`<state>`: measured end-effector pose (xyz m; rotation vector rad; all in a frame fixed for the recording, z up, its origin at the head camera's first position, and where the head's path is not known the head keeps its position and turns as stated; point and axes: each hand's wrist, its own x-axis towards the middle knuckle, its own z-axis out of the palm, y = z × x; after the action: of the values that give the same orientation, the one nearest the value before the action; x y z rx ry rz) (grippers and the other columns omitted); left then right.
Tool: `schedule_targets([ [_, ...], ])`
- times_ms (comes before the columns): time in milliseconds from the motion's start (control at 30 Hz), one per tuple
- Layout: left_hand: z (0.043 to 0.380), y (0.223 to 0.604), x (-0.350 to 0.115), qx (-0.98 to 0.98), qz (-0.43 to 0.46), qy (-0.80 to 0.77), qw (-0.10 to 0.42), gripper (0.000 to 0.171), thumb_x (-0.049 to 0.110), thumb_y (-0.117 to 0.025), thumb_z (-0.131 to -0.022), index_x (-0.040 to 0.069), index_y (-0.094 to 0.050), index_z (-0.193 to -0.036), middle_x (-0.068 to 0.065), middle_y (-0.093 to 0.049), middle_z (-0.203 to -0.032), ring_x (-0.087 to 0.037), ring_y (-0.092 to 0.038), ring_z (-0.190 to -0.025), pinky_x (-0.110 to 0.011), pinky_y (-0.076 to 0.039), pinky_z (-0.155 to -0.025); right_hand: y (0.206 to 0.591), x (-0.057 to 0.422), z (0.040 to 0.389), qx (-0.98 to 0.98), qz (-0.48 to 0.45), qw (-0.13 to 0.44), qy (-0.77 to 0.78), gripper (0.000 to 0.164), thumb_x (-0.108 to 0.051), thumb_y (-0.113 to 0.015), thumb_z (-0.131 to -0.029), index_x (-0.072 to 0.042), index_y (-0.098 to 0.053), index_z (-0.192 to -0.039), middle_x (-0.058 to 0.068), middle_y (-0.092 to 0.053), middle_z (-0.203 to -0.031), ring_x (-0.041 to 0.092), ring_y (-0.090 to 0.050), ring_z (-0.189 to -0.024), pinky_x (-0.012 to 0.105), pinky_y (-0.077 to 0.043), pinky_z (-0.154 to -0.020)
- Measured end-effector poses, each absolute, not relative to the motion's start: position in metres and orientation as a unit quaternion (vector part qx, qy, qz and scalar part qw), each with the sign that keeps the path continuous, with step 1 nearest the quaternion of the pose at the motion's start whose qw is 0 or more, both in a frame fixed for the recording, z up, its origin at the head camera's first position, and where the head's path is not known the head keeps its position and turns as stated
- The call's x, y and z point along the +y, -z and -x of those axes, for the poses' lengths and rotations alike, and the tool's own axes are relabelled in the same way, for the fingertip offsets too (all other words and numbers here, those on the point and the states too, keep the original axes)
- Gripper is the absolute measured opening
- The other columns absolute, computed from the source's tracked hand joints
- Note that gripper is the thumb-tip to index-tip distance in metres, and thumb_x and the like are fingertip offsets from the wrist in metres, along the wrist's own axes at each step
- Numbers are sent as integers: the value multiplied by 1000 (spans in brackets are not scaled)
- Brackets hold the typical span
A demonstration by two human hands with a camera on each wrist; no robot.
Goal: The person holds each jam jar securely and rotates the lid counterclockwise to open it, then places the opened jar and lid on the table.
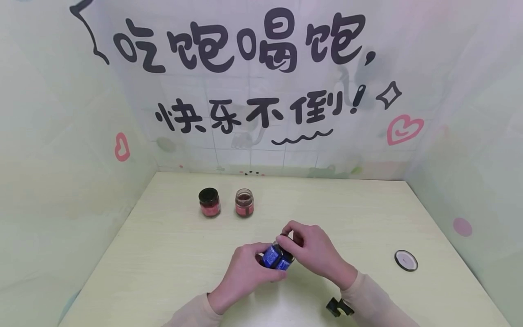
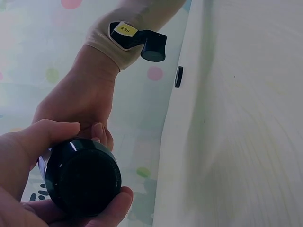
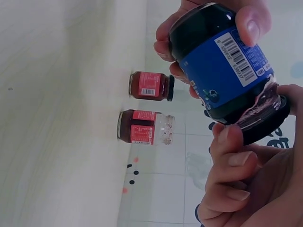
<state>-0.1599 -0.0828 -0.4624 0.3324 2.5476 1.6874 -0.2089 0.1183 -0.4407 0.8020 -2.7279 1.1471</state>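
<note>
A dark glass jar with a blue label [image 1: 270, 257] is held tilted above the table's front middle. My left hand [image 1: 247, 269] grips its body, the thumb and fingers on opposite sides. At the mouth end my right hand [image 1: 320, 250] pinches the black lid [image 3: 266, 122]. A crumpled, torn-looking strip [image 3: 261, 105] shows between lid and label in the right wrist view. Whether the lid is loose from the glass I cannot tell. The jar's dark base [image 2: 87, 182] faces the left wrist camera.
Farther back stand two red-labelled jars, one with a black lid [image 1: 210, 209] and one uncapped [image 1: 244, 209]. A loose lid [image 1: 406, 260] lies pale side up on the table's right. The right wrist's black camera mount [image 1: 339, 307] sits just above the table. Fabric walls [image 1: 461, 150] enclose the table.
</note>
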Motion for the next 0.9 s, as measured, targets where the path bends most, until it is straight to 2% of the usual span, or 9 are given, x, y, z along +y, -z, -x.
schedule_targets([
  [200,160,464,-82,835,-107,-539,23,48,33,-91,-69,15,-74,-110,7,-71,-86,-12,-66,-71,-30,-55,-61,437,121,208,-902,-246,26,-353,25,-59,-57,-96,-35,-65,-93,-14,-49,-53,7,-45,-46,27,-37,-44],
  [433,160,465,-81,848,-109,-519,6,53,35,-92,-68,14,-74,-113,8,-70,-89,-12,-65,-73,-28,-54,-62,436,119,209,-914,-211,9,-347,36,-65,-51,-96,-34,-64,-85,-13,-50,-50,8,-46,-45,29,-38,-45],
  [633,159,467,-80,855,-108,-508,2,50,33,-92,-68,14,-74,-111,9,-69,-89,-10,-63,-73,-28,-53,-62,436,119,210,-916,-201,0,-347,40,-68,-54,-93,-32,-64,-78,-11,-50,-51,8,-46,-46,28,-38,-46],
  [900,159,466,-80,861,-110,-497,-6,51,31,-92,-67,14,-74,-112,9,-69,-89,-12,-63,-75,-27,-53,-63,436,119,211,-914,-198,-15,-354,38,-65,-58,-92,-31,-66,-79,-12,-54,-53,8,-49,-49,29,-41,-49],
])
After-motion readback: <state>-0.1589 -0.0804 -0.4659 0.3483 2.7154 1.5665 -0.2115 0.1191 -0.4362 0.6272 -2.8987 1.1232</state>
